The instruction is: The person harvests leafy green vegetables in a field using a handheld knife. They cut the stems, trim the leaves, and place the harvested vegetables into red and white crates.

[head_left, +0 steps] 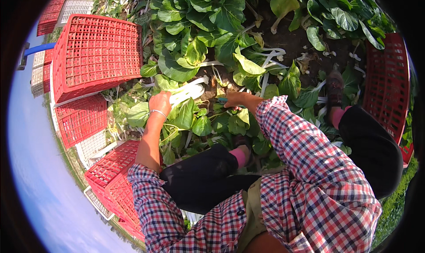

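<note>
My left hand (160, 102), with a thin bracelet at the wrist, grips a pak choi plant (190, 91) that lies on its side. Its thick white stems and cut base point to the right. A short way to the right, my right hand (235, 99) is closed around a tool with a teal-blue handle (221, 100). The tool's working end is hidden, so its kind cannot be made out. Loose leaves (247, 65) and white stalks litter the soil around both hands.
Dense standing pak choi (212, 10) grows ahead. Red plastic crates (103, 47) are stacked at the left, with white ones (94, 145) among them. Another red crate (386, 87) stands at the right. My shoe (334, 87) is planted among leaves.
</note>
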{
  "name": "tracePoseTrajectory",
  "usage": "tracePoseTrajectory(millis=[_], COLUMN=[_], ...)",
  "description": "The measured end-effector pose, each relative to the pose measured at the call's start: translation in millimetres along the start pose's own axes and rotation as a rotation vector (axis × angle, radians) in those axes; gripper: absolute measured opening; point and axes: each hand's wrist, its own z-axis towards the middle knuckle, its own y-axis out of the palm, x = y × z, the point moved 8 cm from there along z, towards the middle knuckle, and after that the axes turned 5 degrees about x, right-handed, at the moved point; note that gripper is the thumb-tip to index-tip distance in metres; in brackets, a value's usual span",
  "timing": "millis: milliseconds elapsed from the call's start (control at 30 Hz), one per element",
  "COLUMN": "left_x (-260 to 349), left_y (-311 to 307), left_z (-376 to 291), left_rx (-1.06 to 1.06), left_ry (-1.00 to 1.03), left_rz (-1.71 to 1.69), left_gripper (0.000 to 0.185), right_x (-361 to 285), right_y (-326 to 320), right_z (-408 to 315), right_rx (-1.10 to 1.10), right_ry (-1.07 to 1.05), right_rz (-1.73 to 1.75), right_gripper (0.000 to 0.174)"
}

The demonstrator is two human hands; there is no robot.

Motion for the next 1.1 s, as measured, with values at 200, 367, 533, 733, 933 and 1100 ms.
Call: tracePoseTrajectory(millis=[200,367,533,733,933,1100], left_x=[-19.5,-2.6,39.9,39.7,50.7,84.0], left_y=[-68.1,-124.8,-152.2,-204.4,-219.7,-203.2], left_z=[-29.4,-40.4,-44.3,-46.5,-57.2,-48.5], left_rx=[0.205,0.217,0.112,0.389,0.287,0.128], left_ry=[-0.038,-0.081,-0.026,0.055,0.114,0.173], left_rz=[-0.301,-0.803,-1.135,-0.911,-1.180,-1.190], left_gripper=[0.011,0.036,0.051,0.045,0.050,0.057], right_x=[-3.5,-75.5,-122.5,-129.6,-174.4,-243.9], right_y=[-22.0,-74.3,-114.3,-154.5,-154.1,-139.5], right_z=[-104.0,-179.0,-238.3,-301.1,-318.6,-297.5], right_rx=[0.466,0.587,0.599,1.011,1.156,1.067], right_ry=[-0.153,-0.626,-0.797,-0.815,-0.809,-0.885], right_rz=[0.536,1.170,1.418,1.031,0.651,0.619], right_gripper=[0.035,0.036,0.045,0.037,0.037,0.038])
